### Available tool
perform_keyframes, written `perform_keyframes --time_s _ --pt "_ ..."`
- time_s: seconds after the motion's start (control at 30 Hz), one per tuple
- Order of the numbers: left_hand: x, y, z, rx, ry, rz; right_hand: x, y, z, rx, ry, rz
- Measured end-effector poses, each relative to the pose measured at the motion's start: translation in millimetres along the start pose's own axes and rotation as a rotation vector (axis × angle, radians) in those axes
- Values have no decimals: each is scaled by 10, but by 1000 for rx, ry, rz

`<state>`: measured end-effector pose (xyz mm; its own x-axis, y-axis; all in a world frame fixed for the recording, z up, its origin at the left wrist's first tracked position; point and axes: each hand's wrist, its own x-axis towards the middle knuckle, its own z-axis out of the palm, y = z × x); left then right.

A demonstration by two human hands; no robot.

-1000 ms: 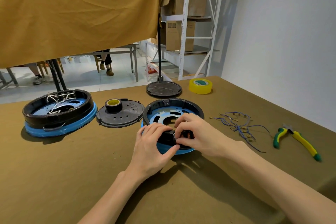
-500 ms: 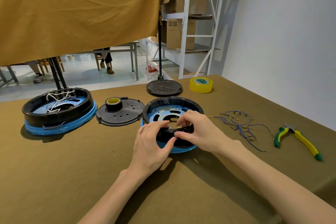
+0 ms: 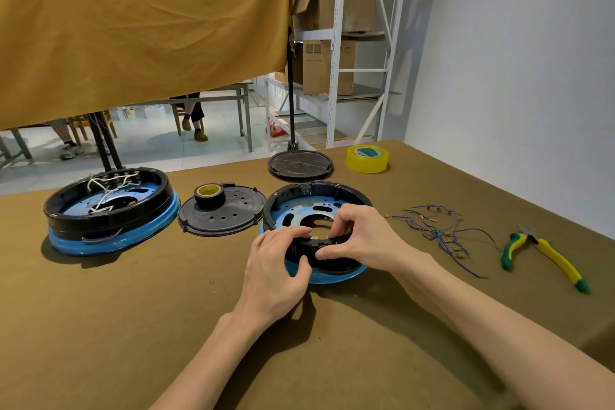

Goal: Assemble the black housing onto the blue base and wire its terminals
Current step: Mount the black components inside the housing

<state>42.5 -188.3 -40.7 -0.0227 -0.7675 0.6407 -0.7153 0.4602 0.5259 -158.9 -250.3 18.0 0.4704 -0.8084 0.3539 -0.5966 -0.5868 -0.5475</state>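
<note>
My left hand (image 3: 278,271) has slid its thumb onto the near wall of the black housing (image 3: 319,251), fingers curled over the rim, while my right hand (image 3: 361,238) keeps pinching at the terminals there. The housing sits on the blue base (image 3: 332,276), so wiring comes next. Blue wires (image 3: 439,230) wait on the olive tabletop (image 3: 133,326); shelving stands behind.

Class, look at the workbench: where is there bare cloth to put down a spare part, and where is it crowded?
Bare cloth: the near table, left of the forearms, and between the blue wires and yellow tape roll. Crowded: the far row, from the finished unit past the black cover plate to the pliers.
</note>
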Motion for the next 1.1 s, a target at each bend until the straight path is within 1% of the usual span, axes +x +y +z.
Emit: perform_keyframes --time_s 0.07,0.17,0.23,0.33,0.43,0.57,0.67,0.8,0.87,0.97,1.1 --pt "10 -20 -15 -17 1 -10 -24 -9 47 -9 28 -22" --pt "17 -43 -48 -39 -19 8 -84 62 22 -52 25 -99" --pt "18 -18 -52 -31 -11 12 -109 134 -80 -73 22 -94" --pt "36 17 -19 -25 17 -27 -132 196 -126 51 22 -52" --pt "56 7 -28 -57 5 -48 -153 191 -35 153 79 -53" --pt "78 -17 -83 -56 -30 -59 -208 174 89 164 194 -73" --pt "98 -70 -148 -67 -77 -71 -229 91 177 165 231 -68" --pt "93 -81 -196 -60 -114 -92 -256 145 34 155 114 -108" --pt "91 -42 -149 -21 -97 -132 -270 159 -28 135 79 -105" --pt "95 -8 -70 -9 -54 -177 -250 162 -42 173 88 -90" --pt "83 -31 -65 -13 -39 -172 -236 177 -16 231 113 -67"
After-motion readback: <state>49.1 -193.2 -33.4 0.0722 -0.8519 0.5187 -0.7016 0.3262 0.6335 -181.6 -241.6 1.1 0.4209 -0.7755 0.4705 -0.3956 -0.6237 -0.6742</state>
